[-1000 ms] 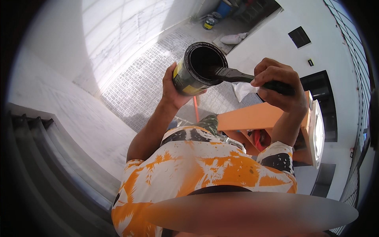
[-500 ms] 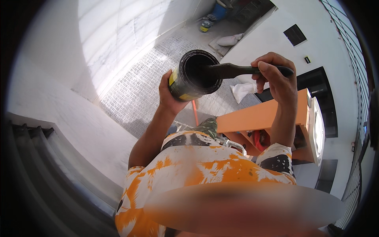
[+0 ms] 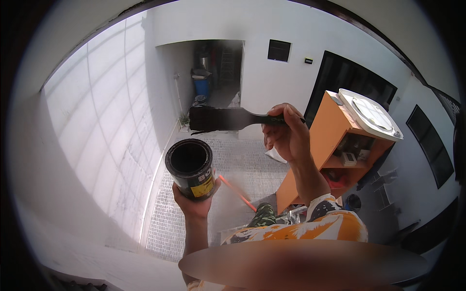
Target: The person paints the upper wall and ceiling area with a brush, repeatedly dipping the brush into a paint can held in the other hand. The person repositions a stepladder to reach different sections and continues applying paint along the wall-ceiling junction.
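Observation:
My left hand point(image 3: 196, 206) is wrapped round the lower part of a black paint can point(image 3: 190, 175) with a yellow patch on its label. The can has no lid, its rim is smeared dark, and its inside looks black. Above and to the right of it, my right hand point(image 3: 287, 131) grips the dark handle of a wide paintbrush point(image 3: 221, 120). The brush lies level, its black-coated bristles pointing left, over the can's mouth and apart from it.
An orange shelf unit point(image 3: 318, 145) with a white-framed panel on top stands at right. Beyond are a paved floor point(image 3: 242, 155), a doorway with a blue bin point(image 3: 202, 87), and a white sack point(image 3: 276, 155). A sunlit white wall point(image 3: 107, 97) rises at left. An orange pole point(image 3: 238, 194) leans below.
The brush has come up out of the can and its bristles now show. My view has tilted up toward the far wall, and the can sits lower and farther left.

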A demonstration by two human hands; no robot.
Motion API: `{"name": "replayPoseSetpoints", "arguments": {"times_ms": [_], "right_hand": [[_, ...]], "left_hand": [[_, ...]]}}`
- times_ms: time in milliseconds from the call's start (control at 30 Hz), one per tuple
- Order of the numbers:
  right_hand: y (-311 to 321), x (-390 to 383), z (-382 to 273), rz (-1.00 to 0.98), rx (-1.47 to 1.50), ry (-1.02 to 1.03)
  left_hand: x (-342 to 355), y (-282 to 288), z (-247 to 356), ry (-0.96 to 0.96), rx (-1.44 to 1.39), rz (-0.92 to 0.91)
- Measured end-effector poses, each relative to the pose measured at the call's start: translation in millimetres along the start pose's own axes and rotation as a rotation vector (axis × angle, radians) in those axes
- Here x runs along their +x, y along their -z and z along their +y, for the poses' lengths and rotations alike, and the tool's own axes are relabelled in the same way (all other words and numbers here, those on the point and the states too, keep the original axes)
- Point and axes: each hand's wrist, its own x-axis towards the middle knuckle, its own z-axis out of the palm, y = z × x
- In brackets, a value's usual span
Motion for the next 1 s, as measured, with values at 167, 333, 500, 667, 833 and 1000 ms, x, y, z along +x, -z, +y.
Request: {"name": "replayPoseSetpoints", "arguments": {"times_ms": [167,333,500,667,833,1000], "right_hand": [[21,4,-34,0.119,-0.612,0.787],[25,32,-61,0.169,-0.905,0.892],[26,65,-62,0.130,-0.977,0.796],[33,90,-62,0.150,-1.027,0.800],[44,95,-65,0.227,-0.947,0.858],[54,80,-76,0.376,-0.895,0.867]], "left_hand": [[-3,-34,-7,0.082,0.034,-0.102],[-20,-27,-21,0.145,0.029,-0.072],[-25,-9,-30,0.195,-0.025,-0.069],[-29,0,-32,0.183,-0.070,-0.081],[-29,7,-31,0.139,-0.069,-0.001],[-31,14,-31,0.129,-0.068,0.040]]}}
